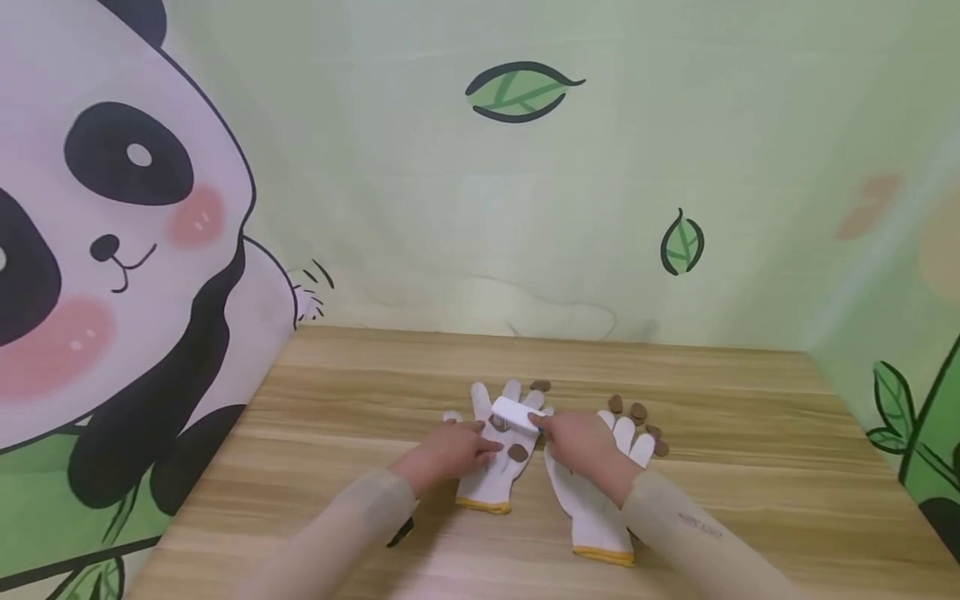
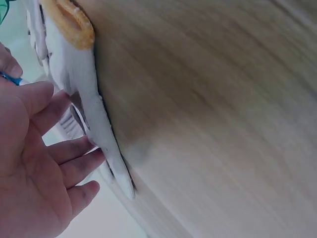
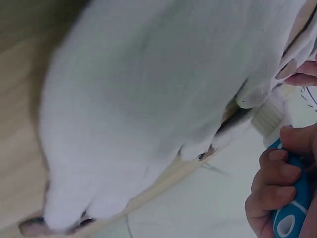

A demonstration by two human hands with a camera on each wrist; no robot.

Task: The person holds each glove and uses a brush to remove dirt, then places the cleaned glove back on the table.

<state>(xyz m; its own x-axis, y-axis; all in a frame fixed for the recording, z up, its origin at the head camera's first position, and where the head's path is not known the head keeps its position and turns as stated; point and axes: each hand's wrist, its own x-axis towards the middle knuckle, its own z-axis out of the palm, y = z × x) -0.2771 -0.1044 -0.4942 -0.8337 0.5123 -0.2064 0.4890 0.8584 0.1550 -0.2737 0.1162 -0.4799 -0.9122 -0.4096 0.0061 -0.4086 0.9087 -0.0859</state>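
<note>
My right hand [image 1: 588,446] grips a brush [image 1: 516,413] with a blue handle [image 3: 292,198]. Its white head and pale bristles [image 3: 268,120] are over the finger end of the left white glove [image 1: 483,487]. On that glove my left hand [image 1: 453,450] rests its fingertips, the fingers loosely extended in the left wrist view. A brown disc [image 1: 517,453] lies on the palm of the glove; another brown piece [image 2: 75,99] shows by the left index fingertip, partly hidden. Under my right forearm is a second white glove [image 1: 600,521], with an orange cuff.
Beyond the second glove's fingertips lie several brown discs [image 1: 637,412]. One more disc [image 1: 540,386] is by the left glove's fingertips. The wooden table [image 1: 360,367] meets a green wall [image 1: 420,250] printed with a panda and leaves.
</note>
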